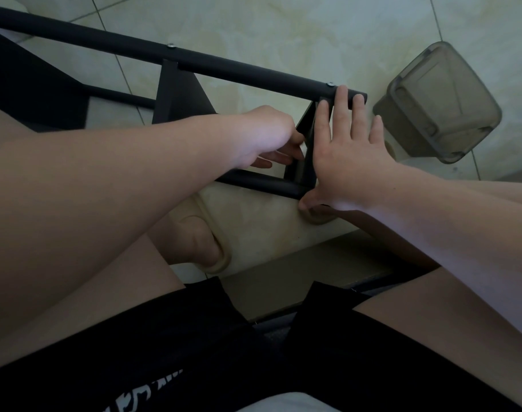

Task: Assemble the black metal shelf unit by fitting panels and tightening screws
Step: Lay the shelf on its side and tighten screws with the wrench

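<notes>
The black metal shelf unit lies on its side on the tiled floor, its upper tube (194,62) running from top left to centre right with two silver screws (330,84) in it. A lower tube (262,182) runs below. Between them stands the end panel (308,138), seen edge-on. My right hand (343,156) lies flat with straight, spread fingers against that panel, fingertips on the upper tube's end. My left hand (271,135) reaches in from the left and its fingers curl onto the panel's inner edge; whether they hold a small part is hidden.
A translucent grey plastic box (438,102) stands on the floor at the right. Another black panel (179,93) sits mid-frame and a dark panel (31,84) at the left. My legs, a slippered foot (200,242) and black shorts fill the lower frame.
</notes>
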{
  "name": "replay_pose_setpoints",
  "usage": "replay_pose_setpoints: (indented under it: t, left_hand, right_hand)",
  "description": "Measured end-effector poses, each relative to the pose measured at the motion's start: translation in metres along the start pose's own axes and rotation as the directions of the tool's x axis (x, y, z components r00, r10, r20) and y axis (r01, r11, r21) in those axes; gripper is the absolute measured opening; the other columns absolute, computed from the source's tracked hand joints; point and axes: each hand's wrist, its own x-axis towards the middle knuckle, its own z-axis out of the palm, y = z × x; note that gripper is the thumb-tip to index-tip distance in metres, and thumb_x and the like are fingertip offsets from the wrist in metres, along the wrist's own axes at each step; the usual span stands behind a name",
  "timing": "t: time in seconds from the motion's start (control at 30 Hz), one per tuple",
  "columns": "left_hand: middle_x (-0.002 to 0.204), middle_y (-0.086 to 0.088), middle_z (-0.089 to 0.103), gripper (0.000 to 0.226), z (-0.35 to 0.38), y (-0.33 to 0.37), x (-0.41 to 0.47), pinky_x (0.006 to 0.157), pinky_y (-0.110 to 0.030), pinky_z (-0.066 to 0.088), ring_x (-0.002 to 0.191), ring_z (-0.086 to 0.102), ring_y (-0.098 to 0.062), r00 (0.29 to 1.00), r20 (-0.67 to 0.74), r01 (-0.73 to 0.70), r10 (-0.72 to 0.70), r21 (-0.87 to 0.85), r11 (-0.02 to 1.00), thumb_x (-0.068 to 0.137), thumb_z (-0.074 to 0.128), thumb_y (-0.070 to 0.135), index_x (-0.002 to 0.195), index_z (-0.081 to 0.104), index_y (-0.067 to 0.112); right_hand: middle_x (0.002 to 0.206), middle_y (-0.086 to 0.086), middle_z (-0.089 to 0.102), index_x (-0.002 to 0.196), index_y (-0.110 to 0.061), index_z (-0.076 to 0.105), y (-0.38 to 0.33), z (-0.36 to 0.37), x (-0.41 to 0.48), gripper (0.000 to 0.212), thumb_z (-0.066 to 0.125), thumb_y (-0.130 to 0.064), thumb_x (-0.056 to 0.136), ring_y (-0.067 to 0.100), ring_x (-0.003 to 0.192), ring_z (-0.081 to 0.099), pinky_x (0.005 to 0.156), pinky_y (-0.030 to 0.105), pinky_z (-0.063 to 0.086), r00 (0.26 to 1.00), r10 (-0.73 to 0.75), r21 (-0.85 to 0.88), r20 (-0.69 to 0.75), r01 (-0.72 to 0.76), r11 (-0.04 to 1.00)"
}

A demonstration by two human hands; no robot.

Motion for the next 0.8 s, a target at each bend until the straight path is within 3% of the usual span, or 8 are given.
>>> replay_pose_setpoints:
  t: [0.47,0.8]
  left_hand:
    - [0.074,0.011,0.076,0.015,-0.004,0.0,0.001,0.071,-0.03,0.045,0.088,0.068,-0.008,0.997,0.033,0.069,-0.07,0.044,0.997,0.101,0.053,0.026,0.095,0.066,0.021]
    - [0.075,0.011,0.076,0.013,-0.011,-0.004,0.002,0.07,-0.03,0.044,0.088,0.068,-0.009,0.999,0.036,0.013,-0.019,0.15,0.989,0.1,0.054,0.024,0.099,0.067,0.02]
  right_hand:
    - [0.158,0.026,-0.034,0.153,-0.001,-0.028,0.0,-0.001,0.0,0.148,0.075,-0.071,0.072,0.049,0.148,-0.024,0.122,0.064,0.0,1.0,0.001,-0.003,0.019,-0.001,1.0]
    - [0.158,0.025,-0.035,0.152,-0.001,-0.029,0.0,-0.002,-0.001,0.147,0.074,-0.071,0.073,0.048,0.148,-0.025,0.122,0.063,-0.001,1.0,0.008,-0.014,0.026,-0.008,1.0]
